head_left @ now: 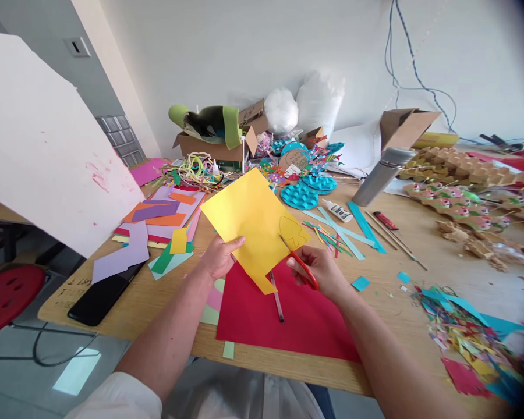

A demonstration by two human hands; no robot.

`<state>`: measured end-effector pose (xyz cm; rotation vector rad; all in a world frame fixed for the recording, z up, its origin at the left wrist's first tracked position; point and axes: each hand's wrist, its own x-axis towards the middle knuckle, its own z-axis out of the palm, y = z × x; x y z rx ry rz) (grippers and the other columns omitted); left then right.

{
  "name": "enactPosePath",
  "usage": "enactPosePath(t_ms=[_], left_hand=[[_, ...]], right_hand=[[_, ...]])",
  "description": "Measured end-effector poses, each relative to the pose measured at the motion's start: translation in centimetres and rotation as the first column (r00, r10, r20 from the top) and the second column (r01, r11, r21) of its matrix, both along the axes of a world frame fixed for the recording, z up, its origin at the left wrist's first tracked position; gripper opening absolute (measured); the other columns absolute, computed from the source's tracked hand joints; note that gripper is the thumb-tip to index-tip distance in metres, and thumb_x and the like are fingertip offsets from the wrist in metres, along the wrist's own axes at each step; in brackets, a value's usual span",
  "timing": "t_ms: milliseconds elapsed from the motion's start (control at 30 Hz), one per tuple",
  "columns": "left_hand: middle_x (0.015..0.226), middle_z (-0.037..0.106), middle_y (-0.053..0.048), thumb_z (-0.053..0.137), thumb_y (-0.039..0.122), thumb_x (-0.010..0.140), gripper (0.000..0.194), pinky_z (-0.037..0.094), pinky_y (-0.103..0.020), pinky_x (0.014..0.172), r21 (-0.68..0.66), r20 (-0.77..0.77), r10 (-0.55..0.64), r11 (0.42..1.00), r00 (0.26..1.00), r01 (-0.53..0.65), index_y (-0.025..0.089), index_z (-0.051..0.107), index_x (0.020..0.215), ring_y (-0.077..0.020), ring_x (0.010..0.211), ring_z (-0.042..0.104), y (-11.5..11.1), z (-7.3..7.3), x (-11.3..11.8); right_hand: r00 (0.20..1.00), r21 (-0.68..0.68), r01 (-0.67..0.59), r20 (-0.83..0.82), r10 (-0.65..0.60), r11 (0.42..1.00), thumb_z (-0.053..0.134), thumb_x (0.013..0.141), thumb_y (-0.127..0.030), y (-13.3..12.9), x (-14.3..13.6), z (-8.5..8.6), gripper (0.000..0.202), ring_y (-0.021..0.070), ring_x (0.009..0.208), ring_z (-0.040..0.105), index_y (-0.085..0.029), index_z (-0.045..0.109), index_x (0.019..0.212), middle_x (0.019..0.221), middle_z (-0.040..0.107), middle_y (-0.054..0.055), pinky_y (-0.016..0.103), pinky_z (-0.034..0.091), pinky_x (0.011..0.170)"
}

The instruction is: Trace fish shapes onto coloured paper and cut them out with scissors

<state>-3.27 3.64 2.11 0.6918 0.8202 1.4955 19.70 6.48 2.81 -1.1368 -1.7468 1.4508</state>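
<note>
While the left grip (pixel 219 256) pinches the yellow paper (pixel 248 215) above the red sheet (pixel 248 320), the right grip (pixel 323 269) holds scissors (pixel 304 269) at the drawn outline (pixel 293 231); probably light and bendy, the paper suits edge holds

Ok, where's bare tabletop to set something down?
Bare wood shows between the right forearm and the paper scraps, and, smaller, between the phone and the left forearm. Crowded: the back, with cardboard box and blue discs; far right, with egg cartons; centre, yellow paper over red sheet.
</note>
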Motion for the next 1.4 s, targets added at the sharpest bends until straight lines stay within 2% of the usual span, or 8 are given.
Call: enactPosePath(t_ms=[167, 300, 433, 800, 967, 1400], left_hand=[[0.125, 0.066, -0.010, 0.083, 0.017, 0.063, 0.056, 0.034, -0.049, 0.113, -0.007, 0.006, 0.004, 1.000, 1.000, -0.004, 0.017, 0.066, 0.116, -0.0320, 0.128, 0.051, 0.01, 0.04, 0.00], [0.124, 0.066, -0.010, 0.083, 0.018, 0.064, 0.053, 0.034, -0.049, 0.112, 0.010, -0.005, -0.006, 1.000, 1.000, 0.006, 0.018, 0.066, 0.115, -0.0321, 0.128, 0.051, 0.05, 0.02, -0.03], [0.126, 0.065, -0.009, 0.082, 0.018, 0.064, 0.054, 0.035, -0.050, 0.112, 0.014, 0.002, -0.025, 1.000, 1.000, 0.025, 0.018, 0.066, 0.115, -0.0318, 0.127, 0.052, 0.01, -0.06, -0.02], [0.127, 0.065, -0.007, 0.083, 0.019, 0.065, 0.052, 0.037, -0.047, 0.112, 0.019, -0.021, -0.007, 1.000, 1.000, 0.008, 0.020, 0.067, 0.114, -0.0315, 0.128, 0.051, -0.04, -0.07, 0.03], [0.128, 0.064, -0.007, 0.082, 0.019, 0.066, 0.053, 0.036, -0.047, 0.112, 0.011, -0.018, -0.062, 0.998, 0.998, 0.063, 0.020, 0.066, 0.117, -0.0308, 0.129, 0.050, -0.11, -0.16, 0.06], [0.133, 0.060, -0.012, 0.080, 0.016, 0.069, 0.057, 0.038, -0.048, 0.110, 0.025, 0.004, -0.073, 0.997, 0.997, 0.073, 0.016, 0.061, 0.123, -0.0330, 0.128, 0.051, -0.17, -0.21, -0.04]], right_hand=[[0.999, -0.013, 0.035, -0.012, -0.035, 0.999, 0.079, 0.060, -0.058, -0.22, -0.24, 0.09, 0.048, 0.0114, 0.036, 0.053, -0.018, 0.052, 0.064, 0.050, 0.058, -0.002, 0.021, 0.035, 0.035], [0.999, -0.023, 0.044, -0.031, -0.044, 0.999, 0.079, 0.059, -0.060, -0.40, -0.36, 0.16, 0.050, 0.0132, 0.040, 0.056, -0.019, 0.051, 0.065, 0.052, 0.059, 0.000, 0.022, 0.038, 0.037], [0.998, -0.032, 0.035, -0.056, -0.037, 0.999, 0.078, 0.060, -0.060, -0.37, -0.32, 0.10, 0.049, 0.0136, 0.043, 0.058, -0.019, 0.053, 0.067, 0.055, 0.061, 0.000, 0.023, 0.041, 0.040], [0.998, -0.081, -0.010, -0.064, 0.005, 0.997, 0.078, 0.064, -0.055, -0.19, 0.08, 0.16, 0.044, 0.0130, 0.042, 0.058, -0.017, 0.054, 0.065, 0.056, 0.062, 0.001, 0.022, 0.037, 0.039], [0.999, -0.095, 0.027, -0.035, -0.030, 0.995, 0.079, 0.061, -0.057, -0.30, 0.04, 0.46, 0.047, 0.0139, 0.043, 0.058, -0.017, 0.055, 0.061, 0.056, 0.064, 0.004, 0.023, 0.039, 0.040], [0.991, -0.107, 0.117, -0.053, -0.123, 0.987, 0.084, 0.053, -0.053, -0.54, -0.68, 0.48, 0.049, 0.0109, 0.036, 0.053, -0.017, 0.051, 0.059, 0.048, 0.060, 0.000, 0.020, 0.034, 0.035]])
